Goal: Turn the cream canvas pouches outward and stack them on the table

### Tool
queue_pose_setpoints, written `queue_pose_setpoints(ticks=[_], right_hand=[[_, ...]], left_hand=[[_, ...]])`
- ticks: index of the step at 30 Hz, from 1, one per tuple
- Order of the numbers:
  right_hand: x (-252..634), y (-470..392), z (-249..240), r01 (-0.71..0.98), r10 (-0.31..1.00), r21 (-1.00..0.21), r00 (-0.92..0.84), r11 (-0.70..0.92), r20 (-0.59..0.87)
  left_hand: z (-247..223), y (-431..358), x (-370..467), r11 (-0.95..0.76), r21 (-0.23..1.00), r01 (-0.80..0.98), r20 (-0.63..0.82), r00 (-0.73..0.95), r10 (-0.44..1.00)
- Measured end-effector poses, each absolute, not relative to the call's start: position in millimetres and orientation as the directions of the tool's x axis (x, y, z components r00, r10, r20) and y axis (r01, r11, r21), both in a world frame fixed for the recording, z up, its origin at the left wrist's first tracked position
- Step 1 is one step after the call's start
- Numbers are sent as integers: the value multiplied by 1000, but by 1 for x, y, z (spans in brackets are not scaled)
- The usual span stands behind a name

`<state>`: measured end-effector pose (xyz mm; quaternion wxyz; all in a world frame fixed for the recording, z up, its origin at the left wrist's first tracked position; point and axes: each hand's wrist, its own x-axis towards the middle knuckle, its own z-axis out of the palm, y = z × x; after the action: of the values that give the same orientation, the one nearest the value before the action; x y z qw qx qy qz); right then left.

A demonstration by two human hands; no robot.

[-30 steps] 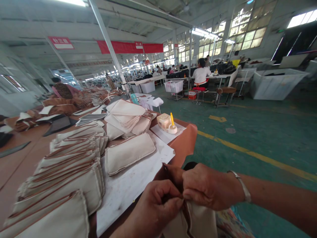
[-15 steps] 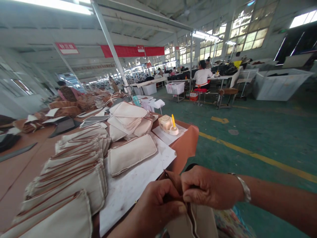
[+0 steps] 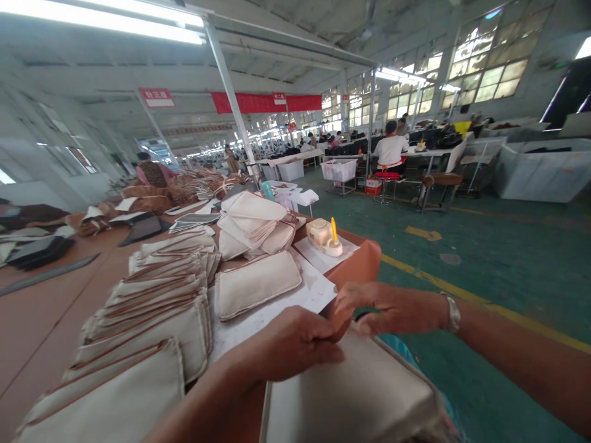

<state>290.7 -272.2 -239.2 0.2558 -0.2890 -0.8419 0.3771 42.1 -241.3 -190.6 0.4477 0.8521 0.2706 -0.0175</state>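
Observation:
A pale fabric pouch (image 3: 355, 394) with a brown edge lies across my lap at the bottom centre. My left hand (image 3: 300, 341) pinches its brown upper edge between thumb and fingers. On the far side of that edge, my right hand (image 3: 388, 307), with a silver bracelet at the wrist, grips the brown material too, its thumb lower on the pale face. Beyond my hands, a similar pouch (image 3: 258, 284) rests flat on white paper (image 3: 318, 289). A long row of overlapping pale pouches (image 3: 152, 301) runs along the left.
At the table's far corner stands a cream glue container (image 3: 318, 232) with a yellow brush (image 3: 333, 231). Behind the flat pouch is a pile of pale pieces (image 3: 253, 215). A person (image 3: 390, 149) in white sits at a distant table. Large plastic bins (image 3: 540, 169) stand at right.
The held pouch has turned and now shows its broad pale face instead of the open slit. My hands have moved slightly up and apart. The view has swung left.

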Motion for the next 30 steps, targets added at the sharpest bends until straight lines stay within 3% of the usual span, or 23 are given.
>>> queue_pose_setpoints(ticks=[3, 7, 10, 14, 18, 24, 30], right_hand=[[268, -275, -237, 176, 571, -836, -799, 520, 187], [279, -278, -254, 105, 699, -936, -694, 336, 173], [301, -270, -272, 121, 735, -955, -667, 270, 123], [301, -264, -271, 304, 732, -866, -674, 396, 98], [270, -275, -247, 140, 706, -909, -679, 394, 201], [240, -292, -277, 32, 753, -951, -620, 307, 222], [237, -306, -290, 74, 790, -903, -518, 422, 327]], left_hand=[[-185, -235, 52, -441, 730, 522, -379, 846, 375], [-195, -217, 8, -244, 696, 675, -628, 738, 248], [-202, -216, -20, -138, 762, 633, -571, 757, 318], [-200, -231, 2, -271, 784, 558, -457, 816, 355], [-196, -243, 40, -386, 770, 508, -372, 849, 375], [-198, -248, 36, -251, 766, 592, -466, 780, 418], [-210, -252, 24, -105, 845, 525, -426, 778, 462]])
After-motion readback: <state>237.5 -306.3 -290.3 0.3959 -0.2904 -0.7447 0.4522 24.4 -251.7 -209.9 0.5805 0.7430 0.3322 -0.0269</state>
